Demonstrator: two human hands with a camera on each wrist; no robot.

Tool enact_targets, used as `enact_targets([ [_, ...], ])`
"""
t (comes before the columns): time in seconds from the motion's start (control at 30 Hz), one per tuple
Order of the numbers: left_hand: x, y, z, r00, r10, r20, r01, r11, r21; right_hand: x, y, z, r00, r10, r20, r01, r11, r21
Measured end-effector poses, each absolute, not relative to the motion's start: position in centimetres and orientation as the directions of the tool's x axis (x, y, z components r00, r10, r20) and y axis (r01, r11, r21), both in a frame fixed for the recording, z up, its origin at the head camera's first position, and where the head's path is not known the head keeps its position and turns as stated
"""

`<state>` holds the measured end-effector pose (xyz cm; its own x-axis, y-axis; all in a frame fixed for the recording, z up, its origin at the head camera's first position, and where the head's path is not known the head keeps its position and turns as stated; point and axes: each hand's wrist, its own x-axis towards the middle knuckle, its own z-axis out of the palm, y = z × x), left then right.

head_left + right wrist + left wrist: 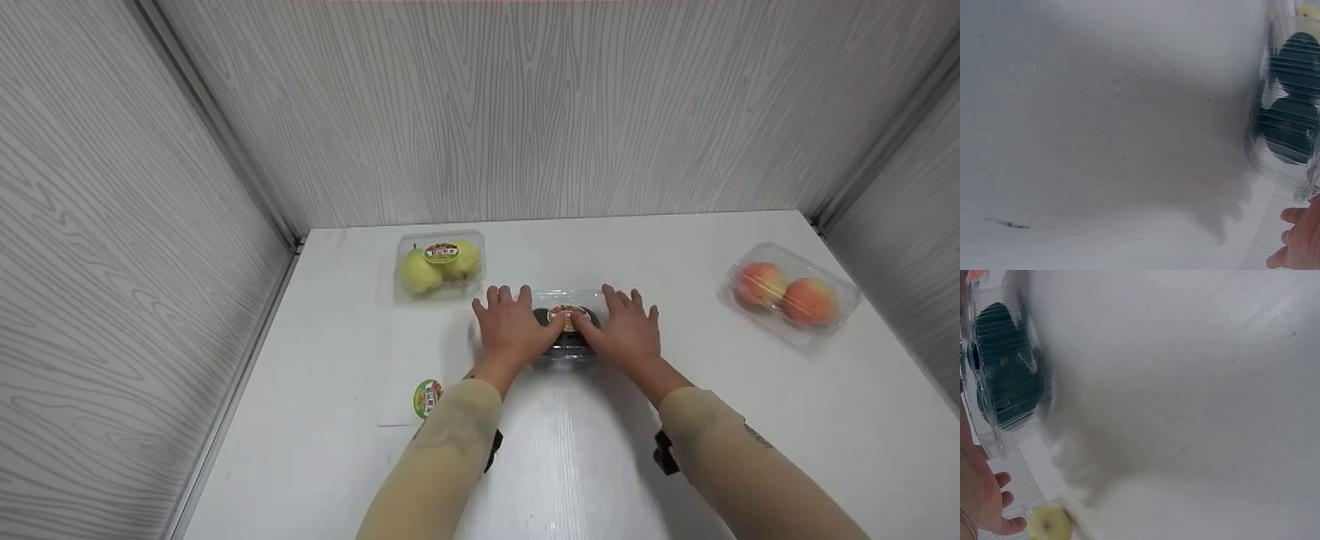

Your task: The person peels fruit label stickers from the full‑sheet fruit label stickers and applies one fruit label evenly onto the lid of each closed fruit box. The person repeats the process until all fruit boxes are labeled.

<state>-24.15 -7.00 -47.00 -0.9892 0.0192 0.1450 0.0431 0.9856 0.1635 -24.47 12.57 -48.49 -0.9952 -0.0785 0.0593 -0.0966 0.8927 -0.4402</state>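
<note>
A clear plastic clamshell box (564, 297) with dark green, rounded fruits (1291, 132) inside lies mid-table; the exact kind of fruit cannot be told. An oval printed sticker (567, 316) is on its lid. My left hand (514, 330) rests at the box's left side, fingers spread and thumb on the sticker. On the right side, my right hand (624, 330) mirrors it, its thumb touching the sticker's other part. Through the ribbed wall, the dark fruit (1010, 382) also shows in the left wrist view. The fingers of neither hand curl round the box.
Behind to the left stands a clear box of yellow-green pears (421, 273) bearing a similar sticker (442, 253). A clear box of orange-red round fruits (810, 301) sits at the right. A white backing sheet (397, 409) with one oval sticker (427, 398) lies beside my left forearm.
</note>
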Motion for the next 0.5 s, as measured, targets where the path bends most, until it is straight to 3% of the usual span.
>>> enact_targets([
  [0.5,-24.27,-7.14,-47.17,-0.986,0.017,0.163,0.045,0.985,0.167,-24.50,12.53,-48.54,-0.996,-0.064,0.057,-0.083,0.890,-0.448],
])
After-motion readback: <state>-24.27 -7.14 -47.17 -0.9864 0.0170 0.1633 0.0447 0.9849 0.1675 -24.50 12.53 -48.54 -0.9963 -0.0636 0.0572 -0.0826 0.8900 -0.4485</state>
